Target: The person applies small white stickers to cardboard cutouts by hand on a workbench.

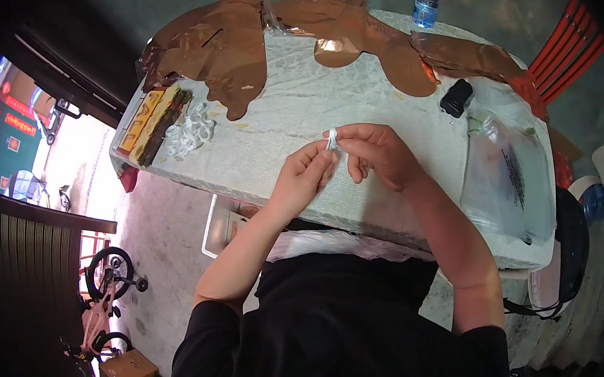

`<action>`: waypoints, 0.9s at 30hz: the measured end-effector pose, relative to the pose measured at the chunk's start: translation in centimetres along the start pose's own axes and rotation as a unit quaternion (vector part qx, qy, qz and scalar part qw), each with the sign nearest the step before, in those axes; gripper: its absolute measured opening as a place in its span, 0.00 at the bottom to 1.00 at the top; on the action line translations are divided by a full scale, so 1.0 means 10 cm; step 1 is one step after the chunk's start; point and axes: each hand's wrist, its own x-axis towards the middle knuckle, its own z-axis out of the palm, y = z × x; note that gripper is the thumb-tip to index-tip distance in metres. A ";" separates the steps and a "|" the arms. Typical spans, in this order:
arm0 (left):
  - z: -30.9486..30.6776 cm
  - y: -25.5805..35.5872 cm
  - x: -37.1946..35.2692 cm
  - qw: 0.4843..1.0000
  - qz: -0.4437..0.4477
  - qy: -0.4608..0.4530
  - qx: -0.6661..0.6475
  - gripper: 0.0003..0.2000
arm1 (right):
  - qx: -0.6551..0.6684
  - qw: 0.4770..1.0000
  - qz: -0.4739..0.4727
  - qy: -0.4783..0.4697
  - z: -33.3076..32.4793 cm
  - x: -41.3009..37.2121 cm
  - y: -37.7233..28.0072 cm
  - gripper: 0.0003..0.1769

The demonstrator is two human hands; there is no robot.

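Note:
Over the front middle of the table, a small white band [331, 140], gathered into a narrow bundle, is pinched between my two hands. My left hand [302, 176] grips its lower part between thumb and forefinger, the other fingers curled in. From the other side, my right hand [383, 154] has its fingertips closed at the upper part of the band, its lower fingers bent. A loose pile of similar white looped bands [191, 131] lies on the table to the left.
Brown foil sheets [225, 51] spread along the far side of the white-covered table [293, 89]. A yellow-and-brown package [149, 126] lies at the left end. To the right are a black bundle [456, 98] and a clear plastic bag [506, 178]. A water bottle [426, 4] stands at the back.

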 end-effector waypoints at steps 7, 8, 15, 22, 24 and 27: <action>-0.08 0.00 0.01 0.978 -0.075 -0.056 -0.188 0.09 | -0.116 0.992 -0.059 0.002 0.03 0.01 0.07 0.13; -0.04 0.05 -0.01 0.977 -0.089 -0.025 -0.191 0.10 | -0.116 0.991 -0.059 0.002 0.04 0.01 0.07 0.13; -0.03 0.10 -0.08 0.986 -0.043 -0.004 -0.162 0.10 | -0.149 0.984 -0.086 0.041 0.07 0.01 0.09 0.13; -0.10 0.00 -0.05 0.999 0.030 0.025 0.010 0.06 | -0.156 0.985 -0.057 0.044 0.05 0.01 0.16 0.09; -0.06 0.01 -0.05 0.984 0.093 0.072 0.136 0.05 | -0.171 0.983 -0.051 0.040 0.04 0.01 0.14 0.08; -0.04 0.13 -0.06 0.970 0.120 0.081 0.194 0.05 | -0.185 0.982 -0.035 0.021 0.03 0.01 0.15 0.05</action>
